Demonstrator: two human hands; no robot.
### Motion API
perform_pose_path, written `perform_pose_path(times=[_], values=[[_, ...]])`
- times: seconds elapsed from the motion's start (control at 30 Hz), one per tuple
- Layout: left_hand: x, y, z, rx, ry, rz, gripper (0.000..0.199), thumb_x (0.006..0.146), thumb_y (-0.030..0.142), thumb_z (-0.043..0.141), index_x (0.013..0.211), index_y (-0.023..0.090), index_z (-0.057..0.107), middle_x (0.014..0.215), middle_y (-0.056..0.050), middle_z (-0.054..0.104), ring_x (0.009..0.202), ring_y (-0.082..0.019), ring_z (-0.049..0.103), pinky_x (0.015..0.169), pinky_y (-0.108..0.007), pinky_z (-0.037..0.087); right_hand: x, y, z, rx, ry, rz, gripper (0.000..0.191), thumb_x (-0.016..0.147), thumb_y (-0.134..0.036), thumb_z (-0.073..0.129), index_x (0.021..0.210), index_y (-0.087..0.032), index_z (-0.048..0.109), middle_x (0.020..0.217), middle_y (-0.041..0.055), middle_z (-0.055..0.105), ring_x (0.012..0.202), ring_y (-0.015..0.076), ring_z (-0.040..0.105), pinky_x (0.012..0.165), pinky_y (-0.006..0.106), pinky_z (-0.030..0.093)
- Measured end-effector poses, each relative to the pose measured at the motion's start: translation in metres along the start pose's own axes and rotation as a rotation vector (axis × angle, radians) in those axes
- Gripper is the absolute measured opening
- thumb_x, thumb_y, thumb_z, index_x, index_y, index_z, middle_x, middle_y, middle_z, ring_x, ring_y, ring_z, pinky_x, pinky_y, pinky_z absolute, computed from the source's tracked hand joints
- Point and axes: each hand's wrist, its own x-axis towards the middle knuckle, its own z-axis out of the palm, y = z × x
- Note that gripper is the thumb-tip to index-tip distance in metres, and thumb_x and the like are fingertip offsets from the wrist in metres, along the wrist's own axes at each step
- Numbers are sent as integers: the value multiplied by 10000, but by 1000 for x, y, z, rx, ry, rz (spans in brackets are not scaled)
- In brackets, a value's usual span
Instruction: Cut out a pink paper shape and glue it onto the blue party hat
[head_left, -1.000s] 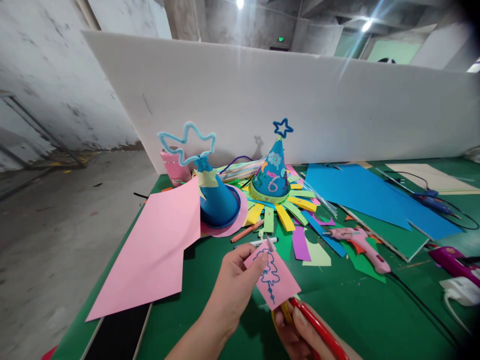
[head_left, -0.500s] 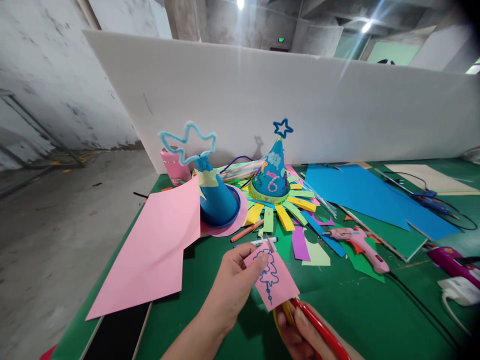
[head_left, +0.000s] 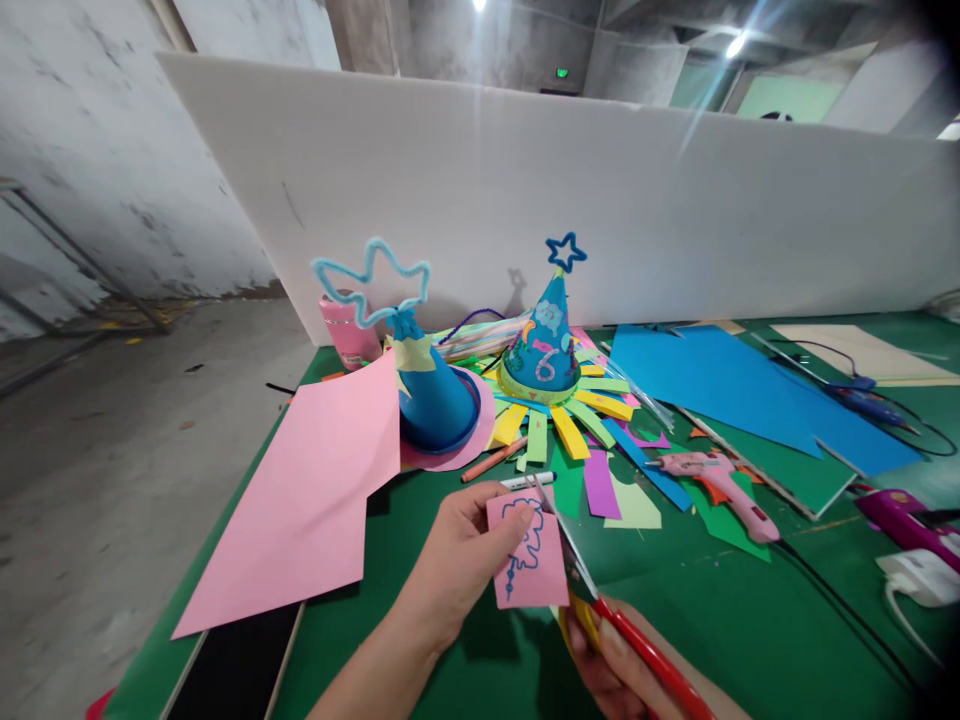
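Note:
Between thumb and fingers, my left hand [head_left: 469,545] pinches a small piece of pink paper [head_left: 547,575] with a wavy blue outline drawn on it. My right hand [head_left: 611,655] is wrapped round the red and yellow handles of a pair of scissors [head_left: 581,570]. The blades lie along the right side of the paper, pointing up and left; one blade passes over the paper's edge. Just beyond the paper lies a white marker [head_left: 529,481]. Further back stand a blue cone hat [head_left: 435,405] with a light-blue star and a decorated blue cone hat [head_left: 544,345] with paper strips round its base.
A large pink sheet [head_left: 300,500] overhangs the left of the green table [head_left: 390,650]. On the right lie a pink glue gun [head_left: 724,490] with its cord, paper scraps, blue sheets [head_left: 712,385] and a white plug [head_left: 919,580]. A white board [head_left: 525,190] stands behind.
The pink paper has turned clockwise to a more upright position in my left hand. The scissors' blades, mostly behind the paper before, now show along its right side.

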Motion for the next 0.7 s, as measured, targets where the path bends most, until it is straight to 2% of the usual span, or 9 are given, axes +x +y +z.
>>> perform_pose_path(times=[0.2,0.3,0.37,0.43,0.5,0.57,0.7], values=[[0,3,1,-13,8,-11,172,663,303,625,703,138,599,582,4,585,501,-85,496,485,-187,391,-2,-8,3,-33,-33,24,273,818,-287,475,1057,-155,488,1042,63,531,846,177,548,698,370,473],[-1,6,2,15,-5,-6,187,679,307,605,753,135,623,612,-4,589,514,-80,491,469,-166,370,-1,-9,0,-42,-40,46,238,828,-316,453,972,-137,518,883,32,568,679,124,558,580,293,480],[-2,8,2,47,-5,2,189,682,311,597,741,132,623,567,14,551,474,-65,447,435,-153,335,2,-8,-4,-46,-40,63,262,817,-377,450,854,-133,541,677,-18,541,511,77,504,468,217,430],[-2,8,2,80,-6,18,187,681,311,593,724,132,622,521,33,503,436,-52,389,408,-148,298,4,-6,-7,-56,-37,63,294,750,-439,525,777,-147,539,562,-49,471,440,52,443,418,176,361],[-2,8,1,107,-17,41,187,684,309,587,724,131,627,512,37,482,432,-52,361,402,-150,278,6,-1,-9,-77,-44,34,360,638,-482,626,779,-165,531,566,-47,455,457,51,425,417,168,318],[-2,7,0,128,-28,62,183,691,306,577,725,135,630,525,35,482,448,-55,360,411,-152,274,7,4,-9,-98,-77,5,451,574,-536,646,813,-175,519,590,-41,449,461,48,392,409,171,277],[-2,6,0,158,-40,90,147,704,277,562,663,143,605,529,40,480,456,-49,354,435,-148,270,6,7,-6,-88,-224,-55,486,654,-616,506,849,-172,487,577,-63,346,419,22,236,387,167,188]])
